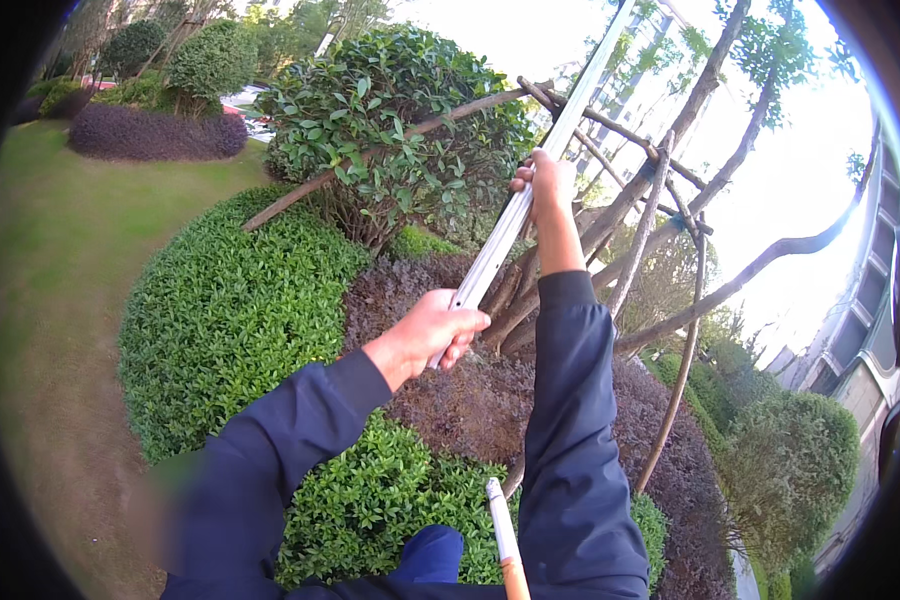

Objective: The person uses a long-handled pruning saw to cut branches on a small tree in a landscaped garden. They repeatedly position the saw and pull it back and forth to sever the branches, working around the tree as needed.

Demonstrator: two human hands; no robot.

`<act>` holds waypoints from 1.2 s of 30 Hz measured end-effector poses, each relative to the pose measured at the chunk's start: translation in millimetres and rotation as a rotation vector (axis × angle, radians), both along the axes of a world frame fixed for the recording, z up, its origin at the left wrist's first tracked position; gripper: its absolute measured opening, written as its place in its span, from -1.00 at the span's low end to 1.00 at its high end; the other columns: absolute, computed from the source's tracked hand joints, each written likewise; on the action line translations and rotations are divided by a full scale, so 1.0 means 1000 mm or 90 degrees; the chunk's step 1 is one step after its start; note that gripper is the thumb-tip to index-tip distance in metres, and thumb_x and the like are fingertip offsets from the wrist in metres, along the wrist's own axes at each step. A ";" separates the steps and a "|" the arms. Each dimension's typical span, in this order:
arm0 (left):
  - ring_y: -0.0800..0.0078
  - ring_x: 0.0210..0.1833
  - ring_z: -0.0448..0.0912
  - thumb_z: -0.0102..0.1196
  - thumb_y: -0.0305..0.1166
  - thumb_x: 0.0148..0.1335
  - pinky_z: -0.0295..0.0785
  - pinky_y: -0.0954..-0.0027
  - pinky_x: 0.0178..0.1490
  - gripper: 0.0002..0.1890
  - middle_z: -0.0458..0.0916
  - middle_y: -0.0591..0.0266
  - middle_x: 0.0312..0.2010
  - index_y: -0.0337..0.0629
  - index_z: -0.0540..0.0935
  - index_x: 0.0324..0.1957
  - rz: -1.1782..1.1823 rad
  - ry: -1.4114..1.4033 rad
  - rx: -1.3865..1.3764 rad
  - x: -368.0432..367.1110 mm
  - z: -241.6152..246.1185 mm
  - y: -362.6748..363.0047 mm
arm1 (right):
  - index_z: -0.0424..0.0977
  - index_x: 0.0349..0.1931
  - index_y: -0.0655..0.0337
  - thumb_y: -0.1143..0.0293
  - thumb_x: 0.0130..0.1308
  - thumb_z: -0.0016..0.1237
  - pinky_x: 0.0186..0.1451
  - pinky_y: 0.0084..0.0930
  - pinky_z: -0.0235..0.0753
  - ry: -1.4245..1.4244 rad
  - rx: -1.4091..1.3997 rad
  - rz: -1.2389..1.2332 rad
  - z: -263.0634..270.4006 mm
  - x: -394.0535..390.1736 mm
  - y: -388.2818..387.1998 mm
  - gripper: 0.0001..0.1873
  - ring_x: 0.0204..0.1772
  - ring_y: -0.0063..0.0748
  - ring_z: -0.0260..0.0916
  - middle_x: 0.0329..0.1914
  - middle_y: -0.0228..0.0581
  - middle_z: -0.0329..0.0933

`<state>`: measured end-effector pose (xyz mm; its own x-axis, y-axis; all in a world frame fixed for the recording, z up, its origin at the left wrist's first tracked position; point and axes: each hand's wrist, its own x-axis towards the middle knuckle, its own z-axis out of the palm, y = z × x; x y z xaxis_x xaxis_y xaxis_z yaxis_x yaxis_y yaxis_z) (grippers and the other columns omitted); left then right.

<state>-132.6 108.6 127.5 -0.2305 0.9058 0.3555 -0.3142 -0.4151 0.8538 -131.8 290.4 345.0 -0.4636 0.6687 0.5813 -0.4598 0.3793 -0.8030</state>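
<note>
My left hand (439,330) is closed around the lower end of a long, silvery metal pole (499,247). Farther up, my right hand (547,184) grips the same pole. It slants up to the right past the top edge of the view, so its far end is hidden. Both arms wear dark sleeves with ribbed cuffs. A lit cigarette (504,525) with an ashy tip juts up from the bottom edge, touched by neither hand. Behind the pole stand a broad-leaved bush (397,127) and slanting tree trunks (615,225).
Wooden support poles (645,217) are lashed around the trunks. A clipped green hedge (232,315) and purple-leaved shrubs (457,405) surround their base. Grass (67,300) lies at left. At right are a rounded shrub (795,457) and a building (862,337).
</note>
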 end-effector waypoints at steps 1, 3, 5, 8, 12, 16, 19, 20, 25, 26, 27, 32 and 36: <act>0.72 -0.69 0.36 0.22 -0.38 0.42 0.29 0.59 -0.69 -0.80 0.40 0.52 -0.62 -0.10 0.43 -0.26 -0.021 -0.001 0.019 -0.008 0.012 0.009 | 0.26 -0.24 0.30 0.47 0.55 -0.12 -0.61 -0.54 0.35 -0.006 -0.012 -0.025 0.014 -0.010 0.005 -0.84 -0.57 -0.60 0.24 -0.49 -0.41 0.23; 0.72 -0.70 0.35 0.24 -0.39 0.41 0.28 0.60 -0.69 -0.79 0.40 0.51 -0.62 -0.11 0.43 -0.25 -0.025 -0.026 0.029 -0.020 0.010 0.009 | 0.27 -0.25 0.29 0.45 0.55 -0.10 -0.62 -0.55 0.34 0.006 -0.017 -0.014 0.012 -0.020 0.002 -0.84 -0.57 -0.59 0.25 -0.49 -0.41 0.23; 0.70 -0.71 0.35 0.24 -0.41 0.40 0.28 0.57 -0.70 -0.80 0.40 0.49 -0.63 -0.16 0.44 -0.19 0.010 -0.018 -0.007 -0.022 -0.027 -0.014 | 0.28 -0.31 0.30 0.48 0.50 -0.10 -0.66 -0.47 0.34 0.019 -0.037 -0.001 -0.030 -0.026 -0.015 -0.84 -0.63 -0.52 0.27 -0.56 -0.34 0.29; 0.67 -0.75 0.35 0.20 -0.46 0.42 0.29 0.53 -0.73 -0.80 0.42 0.44 -0.64 -0.29 0.44 -0.09 0.022 0.000 -0.059 -0.002 -0.102 -0.063 | 0.28 -0.38 0.27 0.41 0.55 -0.08 -0.67 -0.45 0.33 0.025 -0.012 0.039 -0.126 -0.004 -0.047 -0.74 -0.68 -0.51 0.25 -0.63 -0.35 0.30; 0.66 -0.76 0.36 0.18 -0.47 0.42 0.32 0.50 -0.73 -0.83 0.44 0.41 -0.66 -0.27 0.45 -0.13 0.020 -0.023 -0.051 0.024 -0.142 -0.086 | 0.29 -0.40 0.26 0.36 0.59 -0.07 -0.68 -0.45 0.33 0.056 -0.018 0.100 -0.172 0.022 -0.063 -0.69 -0.69 -0.52 0.24 -0.64 -0.36 0.30; 0.67 -0.72 0.38 0.18 -0.42 0.43 0.32 0.52 -0.73 -0.81 0.44 0.42 -0.62 -0.19 0.43 -0.25 0.037 0.010 -0.051 0.011 -0.087 -0.058 | 0.28 -0.36 0.29 0.42 0.54 -0.07 -0.68 -0.45 0.35 0.022 -0.034 0.055 -0.106 0.007 -0.041 -0.75 -0.66 -0.52 0.26 -0.60 -0.36 0.29; 0.71 -0.72 0.36 0.22 -0.40 0.41 0.30 0.55 -0.72 -0.78 0.41 0.48 -0.63 -0.13 0.43 -0.30 0.045 0.025 -0.008 -0.019 -0.024 -0.021 | 0.29 -0.34 0.31 0.47 0.48 -0.10 -0.67 -0.45 0.37 0.033 -0.018 0.021 -0.028 -0.024 -0.013 -0.82 -0.62 -0.51 0.29 -0.53 -0.34 0.30; 0.72 -0.71 0.36 0.23 -0.38 0.41 0.27 0.56 -0.72 -0.77 0.41 0.50 -0.62 -0.10 0.42 -0.31 0.011 0.004 0.019 -0.028 -0.005 -0.009 | 0.29 -0.33 0.32 0.47 0.49 -0.10 -0.66 -0.44 0.38 0.034 -0.007 0.028 -0.007 -0.032 -0.006 -0.82 -0.61 -0.51 0.29 -0.52 -0.34 0.30; 0.72 -0.71 0.34 0.24 -0.39 0.40 0.23 0.54 -0.71 -0.77 0.40 0.50 -0.62 -0.09 0.43 -0.31 0.020 -0.002 -0.008 -0.047 -0.025 -0.023 | 0.28 -0.35 0.30 0.46 0.51 -0.11 -0.66 -0.46 0.33 0.030 -0.044 0.040 -0.026 -0.049 -0.020 -0.80 -0.61 -0.49 0.29 -0.56 -0.37 0.26; 0.71 -0.73 0.34 0.22 -0.42 0.40 0.26 0.54 -0.72 -0.80 0.40 0.48 -0.63 -0.14 0.43 -0.26 0.037 0.026 -0.025 -0.040 -0.049 -0.040 | 0.29 -0.38 0.28 0.45 0.51 -0.10 -0.67 -0.47 0.31 0.040 -0.024 0.050 -0.057 -0.041 -0.030 -0.78 -0.64 -0.49 0.28 -0.60 -0.37 0.27; 0.67 -0.75 0.36 0.20 -0.45 0.41 0.30 0.52 -0.72 -0.82 0.40 0.47 -0.64 -0.24 0.44 -0.16 0.050 0.013 -0.058 -0.029 -0.073 -0.055 | 0.29 -0.40 0.27 0.42 0.52 -0.08 -0.69 -0.46 0.30 0.041 -0.021 0.040 -0.089 -0.032 -0.042 -0.75 -0.68 -0.49 0.26 -0.63 -0.36 0.29; 0.63 -0.78 0.37 0.20 -0.47 0.40 0.28 0.50 -0.73 -0.80 0.43 0.42 -0.68 -0.33 0.47 -0.09 0.016 -0.028 -0.102 0.021 -0.141 -0.101 | 0.32 -0.37 0.29 0.35 0.60 -0.08 -0.69 -0.50 0.31 0.034 -0.042 0.063 -0.175 0.018 -0.079 -0.70 -0.68 -0.55 0.23 -0.64 -0.37 0.29; 0.65 -0.75 0.38 0.19 -0.45 0.42 0.31 0.50 -0.73 -0.84 0.45 0.43 -0.65 -0.23 0.45 -0.20 0.032 -0.001 -0.068 0.017 -0.090 -0.069 | 0.28 -0.42 0.27 0.40 0.54 -0.06 -0.68 -0.52 0.31 0.007 -0.035 0.052 -0.113 0.016 -0.056 -0.71 -0.64 -0.59 0.24 -0.59 -0.37 0.29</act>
<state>-115.4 39.2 37.1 -0.2776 0.9257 0.2571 -0.2962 -0.3370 0.8937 -115.9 234.5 232.3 -0.5121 0.6603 0.5494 -0.4958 0.2951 -0.8168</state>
